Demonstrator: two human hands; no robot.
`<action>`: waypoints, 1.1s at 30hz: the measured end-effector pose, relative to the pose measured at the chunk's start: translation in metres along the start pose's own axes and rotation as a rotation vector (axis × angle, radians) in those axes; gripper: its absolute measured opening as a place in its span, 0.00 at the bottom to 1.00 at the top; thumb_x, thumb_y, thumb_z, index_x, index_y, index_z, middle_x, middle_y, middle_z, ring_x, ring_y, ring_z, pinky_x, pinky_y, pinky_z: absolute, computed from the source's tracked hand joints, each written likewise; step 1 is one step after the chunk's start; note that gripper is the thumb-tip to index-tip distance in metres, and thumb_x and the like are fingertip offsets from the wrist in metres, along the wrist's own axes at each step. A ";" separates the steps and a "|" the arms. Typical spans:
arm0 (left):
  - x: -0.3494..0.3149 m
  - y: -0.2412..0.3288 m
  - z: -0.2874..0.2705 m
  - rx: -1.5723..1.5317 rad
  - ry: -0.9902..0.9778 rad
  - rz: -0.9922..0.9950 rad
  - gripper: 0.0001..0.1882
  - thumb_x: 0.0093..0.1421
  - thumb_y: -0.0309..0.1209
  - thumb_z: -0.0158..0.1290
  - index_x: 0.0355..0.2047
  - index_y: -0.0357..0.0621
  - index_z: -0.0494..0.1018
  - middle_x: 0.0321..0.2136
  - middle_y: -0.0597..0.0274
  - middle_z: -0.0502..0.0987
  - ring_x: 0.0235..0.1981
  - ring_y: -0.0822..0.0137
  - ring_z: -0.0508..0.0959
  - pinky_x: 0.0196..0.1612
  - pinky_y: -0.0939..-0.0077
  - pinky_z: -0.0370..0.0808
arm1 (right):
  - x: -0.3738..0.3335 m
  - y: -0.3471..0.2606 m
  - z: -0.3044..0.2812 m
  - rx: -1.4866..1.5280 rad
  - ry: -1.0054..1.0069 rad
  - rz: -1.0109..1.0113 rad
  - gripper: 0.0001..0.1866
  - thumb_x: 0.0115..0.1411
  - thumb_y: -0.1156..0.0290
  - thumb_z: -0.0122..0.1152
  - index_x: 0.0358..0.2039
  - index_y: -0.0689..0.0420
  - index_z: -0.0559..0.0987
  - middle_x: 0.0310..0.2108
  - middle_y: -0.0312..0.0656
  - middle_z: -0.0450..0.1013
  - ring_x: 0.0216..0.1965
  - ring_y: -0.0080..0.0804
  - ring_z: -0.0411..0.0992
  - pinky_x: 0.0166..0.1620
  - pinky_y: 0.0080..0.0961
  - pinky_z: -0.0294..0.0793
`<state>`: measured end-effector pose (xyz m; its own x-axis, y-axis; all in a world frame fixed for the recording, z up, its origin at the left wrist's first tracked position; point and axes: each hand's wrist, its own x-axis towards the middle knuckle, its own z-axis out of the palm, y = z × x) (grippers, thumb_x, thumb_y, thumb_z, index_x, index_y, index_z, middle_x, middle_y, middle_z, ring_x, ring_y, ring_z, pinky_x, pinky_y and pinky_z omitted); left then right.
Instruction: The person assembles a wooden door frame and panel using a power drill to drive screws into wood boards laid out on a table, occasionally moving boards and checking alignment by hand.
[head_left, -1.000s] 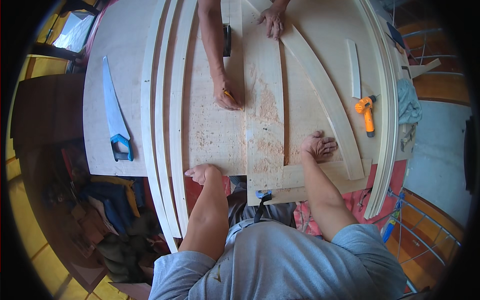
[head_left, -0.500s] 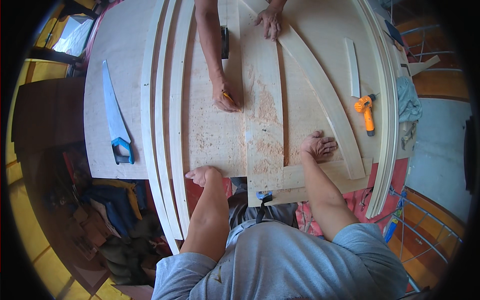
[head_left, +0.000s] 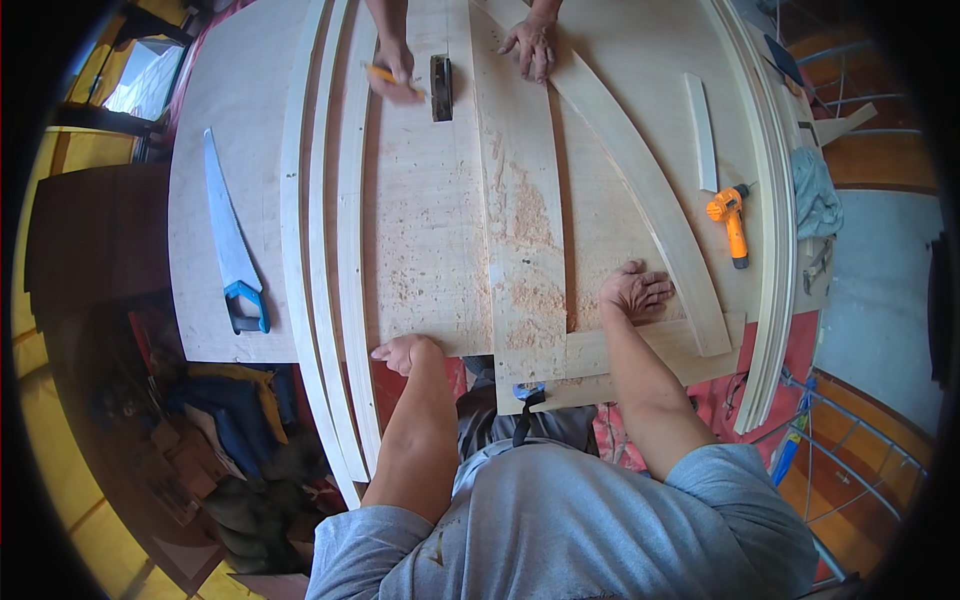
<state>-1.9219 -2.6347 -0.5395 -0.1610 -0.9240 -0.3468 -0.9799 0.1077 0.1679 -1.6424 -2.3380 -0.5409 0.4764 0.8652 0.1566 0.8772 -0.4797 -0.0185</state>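
My left hand is at the near edge of the plywood sheet, its fingers curled against that edge and partly hidden. Spread flat on the same sheet is my right hand, holding nothing, beside a curved wooden board and just beyond a crosswise board. Between my hands runs a long straight board strewn with wood shavings. Across from me, a co-worker's hand holds a yellow pencil, blurred by motion. The co-worker's other hand rests on the boards at the far end.
A hand plane sits near the co-worker. Long strips lie left of it, with a handsaw farther left. On the right are an orange drill, a short strip, more long strips and a grey cloth.
The co-worker's hand with the pencil has drawn back from the straight board toward the far left, uncovering the hand plane. Both my hands have stayed in place.
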 end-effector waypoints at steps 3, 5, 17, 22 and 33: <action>0.000 -0.001 0.004 0.016 0.003 -0.004 0.42 0.73 0.62 0.31 0.41 0.36 0.84 0.40 0.45 0.85 0.45 0.46 0.86 0.49 0.51 0.83 | 0.002 0.003 0.001 -0.002 0.011 0.011 0.43 0.70 0.43 0.38 0.74 0.65 0.56 0.76 0.61 0.46 0.78 0.58 0.42 0.75 0.59 0.38; 0.000 -0.003 0.010 0.017 0.017 0.011 0.41 0.73 0.61 0.32 0.41 0.37 0.84 0.40 0.45 0.86 0.45 0.47 0.86 0.49 0.52 0.83 | 0.003 0.002 -0.001 0.005 0.008 0.018 0.43 0.70 0.43 0.38 0.74 0.65 0.56 0.76 0.61 0.47 0.78 0.58 0.42 0.75 0.59 0.38; -0.006 -0.003 -0.003 -0.042 -0.007 -0.020 0.40 0.74 0.60 0.33 0.40 0.37 0.84 0.40 0.44 0.85 0.45 0.47 0.85 0.49 0.54 0.82 | -0.003 -0.003 -0.013 -0.037 0.022 -0.004 0.42 0.71 0.45 0.39 0.73 0.65 0.56 0.76 0.61 0.48 0.77 0.57 0.43 0.75 0.59 0.39; -0.036 0.005 -0.044 0.033 -0.205 0.067 0.42 0.75 0.57 0.20 0.58 0.36 0.75 0.53 0.49 0.82 0.58 0.51 0.80 0.65 0.55 0.72 | -0.004 -0.004 -0.023 -0.065 -0.046 0.025 0.41 0.72 0.45 0.36 0.75 0.64 0.53 0.76 0.60 0.45 0.78 0.54 0.42 0.76 0.56 0.39; -0.015 -0.001 -0.025 0.038 -0.166 0.135 0.40 0.76 0.55 0.23 0.55 0.35 0.76 0.52 0.44 0.82 0.58 0.49 0.79 0.64 0.51 0.73 | -0.005 -0.006 -0.022 -0.093 -0.051 0.018 0.41 0.71 0.45 0.36 0.75 0.63 0.54 0.77 0.60 0.46 0.78 0.53 0.42 0.75 0.56 0.39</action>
<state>-1.9160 -2.6304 -0.5115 -0.3049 -0.8277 -0.4711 -0.9515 0.2430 0.1888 -1.6517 -2.3425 -0.5195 0.4966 0.8614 0.1065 0.8603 -0.5048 0.0716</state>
